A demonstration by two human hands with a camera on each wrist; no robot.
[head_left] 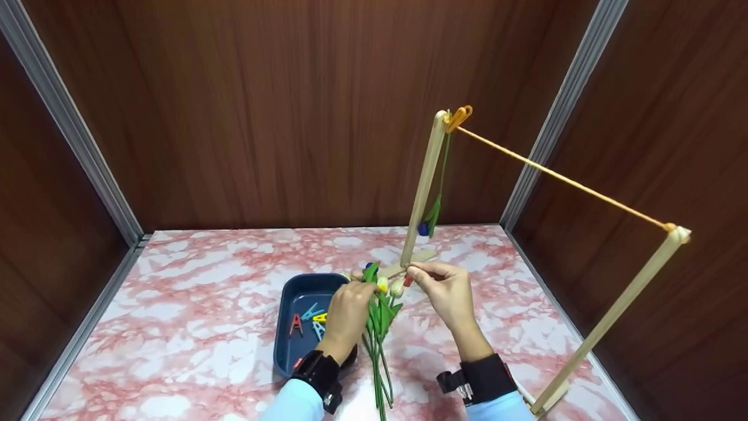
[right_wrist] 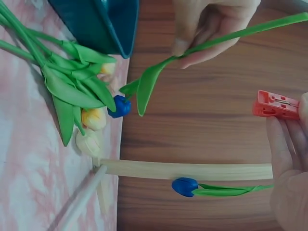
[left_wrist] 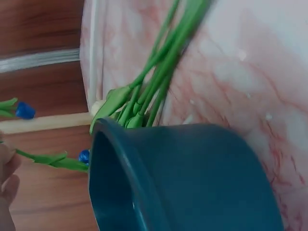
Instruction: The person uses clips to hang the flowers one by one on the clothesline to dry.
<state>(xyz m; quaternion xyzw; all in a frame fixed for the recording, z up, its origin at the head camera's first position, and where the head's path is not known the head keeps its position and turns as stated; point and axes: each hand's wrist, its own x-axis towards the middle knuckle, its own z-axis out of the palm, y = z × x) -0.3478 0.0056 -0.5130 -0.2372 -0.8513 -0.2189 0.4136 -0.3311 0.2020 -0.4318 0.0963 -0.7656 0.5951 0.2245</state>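
My left hand (head_left: 349, 307) pinches the green stem of a blue artificial tulip (right_wrist: 119, 107), whose bloom hangs downward beside the bin. In the right wrist view, the leaf (right_wrist: 150, 86) shows just below the fingers. My right hand (head_left: 450, 292) holds a red clothespin (right_wrist: 276, 106) between thumb and fingers, to the right of the left hand. Below the hands, a bunch of tulips (head_left: 383, 316) lies on the table, with cream and yellow blooms (right_wrist: 93, 119). Another blue tulip (right_wrist: 185, 187) hangs upside down from an orange clothespin (head_left: 459, 118) on the cord.
An orange cord (head_left: 561, 175) runs between two wooden posts, the far post (head_left: 426, 181) and the near post (head_left: 613, 316). A dark blue bin (head_left: 280, 345) holding red, blue and yellow clothespins stands left of the tulips. Brown wood-grain panels (head_left: 280, 117) surround the marbled table (head_left: 193, 316).
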